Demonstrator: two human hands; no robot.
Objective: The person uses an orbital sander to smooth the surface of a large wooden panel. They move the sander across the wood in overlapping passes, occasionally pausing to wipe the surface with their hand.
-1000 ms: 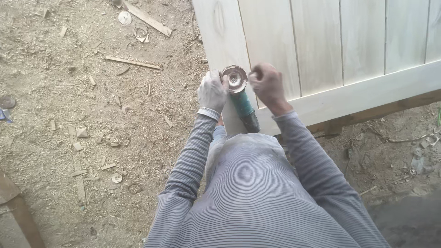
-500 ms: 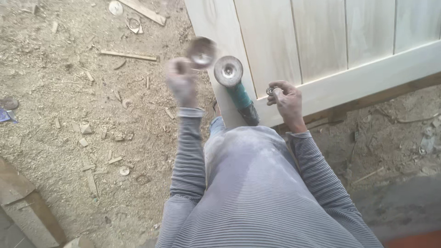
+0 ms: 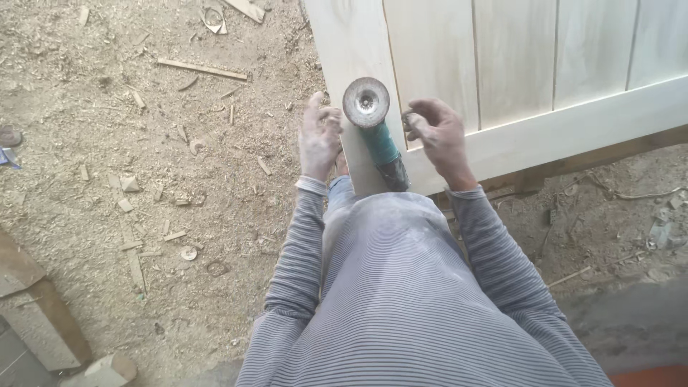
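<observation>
Angle grinder (image 3: 378, 147) lies on the pale wooden panel (image 3: 545, 64), round disc (image 3: 365, 102) facing up at its far end, between both hands. Left hand (image 3: 319, 136) loosely curled, apparently empty. Right hand (image 3: 438, 132) pinches something small; cannot tell what.

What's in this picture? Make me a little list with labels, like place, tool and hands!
Place: ground covered in sawdust and wood scraps
Tool: angle grinder with a teal body, its round disc facing up
Under the tool: pale wooden panel made of planks
Left hand: dusty, beside the disc, fingers curled; what it holds cannot be told
Right hand: dusty, on the other side, pinching something too small to tell
Clothes: grey striped shirt
</observation>
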